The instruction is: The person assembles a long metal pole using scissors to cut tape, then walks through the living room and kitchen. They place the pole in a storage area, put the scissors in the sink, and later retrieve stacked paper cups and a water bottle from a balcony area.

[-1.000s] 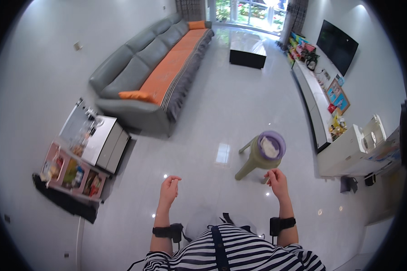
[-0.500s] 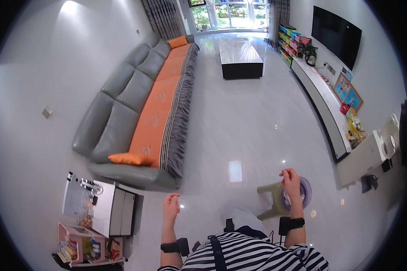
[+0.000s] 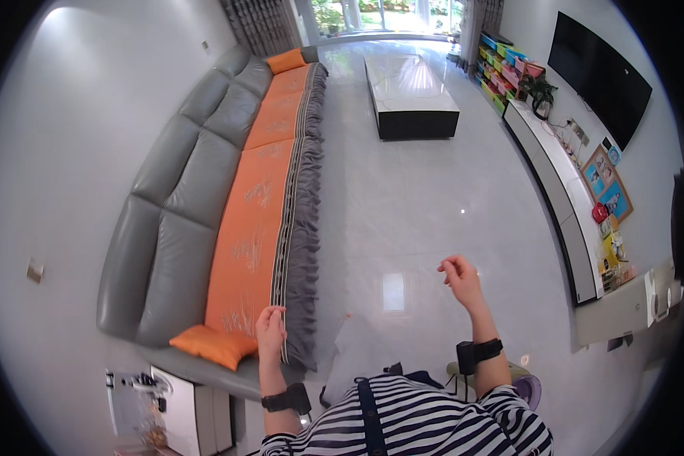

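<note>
Both of my hands are raised in front of me with nothing in them. My left hand [image 3: 270,331] is half curled and open, and in the picture it overlaps the front of the orange sofa cover [image 3: 254,228] close to an orange cushion [image 3: 214,344]. My right hand [image 3: 460,278] hangs over the pale tiled floor [image 3: 403,213]. Its fingers are loosely bent, with gaps between them, and touch nothing. A black strap with a small box sits on each forearm.
A long grey sofa [image 3: 186,171] lines the left wall. Ahead stands a low white-topped table [image 3: 410,82]. At right are a long low cabinet [image 3: 558,197] and a wall-mounted television [image 3: 599,76]. A green stool [image 3: 515,372] with a purple basin [image 3: 530,391] is beside my right elbow.
I have moved forward: the sofa and low table look nearer, and the stool with the basin has slid back beside my right arm. Both hands stay raised and hold nothing.
</note>
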Available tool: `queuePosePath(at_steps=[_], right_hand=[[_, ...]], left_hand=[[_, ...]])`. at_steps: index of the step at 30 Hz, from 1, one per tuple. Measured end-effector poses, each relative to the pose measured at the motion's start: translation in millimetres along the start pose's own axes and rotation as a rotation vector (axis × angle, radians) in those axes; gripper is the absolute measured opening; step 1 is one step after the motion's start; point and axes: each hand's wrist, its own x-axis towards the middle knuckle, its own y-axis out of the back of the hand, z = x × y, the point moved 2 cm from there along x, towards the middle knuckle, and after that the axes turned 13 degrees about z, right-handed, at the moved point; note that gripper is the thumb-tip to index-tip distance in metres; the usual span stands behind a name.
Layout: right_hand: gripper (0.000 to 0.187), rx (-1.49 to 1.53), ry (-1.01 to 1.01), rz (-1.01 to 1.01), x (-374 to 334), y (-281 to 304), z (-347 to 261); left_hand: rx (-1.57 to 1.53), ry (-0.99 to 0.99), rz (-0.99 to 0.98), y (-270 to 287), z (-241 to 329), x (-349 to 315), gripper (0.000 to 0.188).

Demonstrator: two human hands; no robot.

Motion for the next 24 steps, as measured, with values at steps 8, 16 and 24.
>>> queuePosePath(at_steps=[8, 16, 24], right_hand=[[0.016, -0.056, -0.076, 0.282, 160, -61, -14], [0.02, -0.095, -0.214, 0.42, 363, -137, 26], [0.016, -0.035, -0.065, 0.213, 664, -265, -13]], left_hand=[[0.113, -0.141, -0.221, -133, 78, 242, 0.011], [0.085, -0.138, -0.175, -264, 96, 458, 0.011], [0.058, -0.181, -0.033, -363, 156, 644, 0.017]])
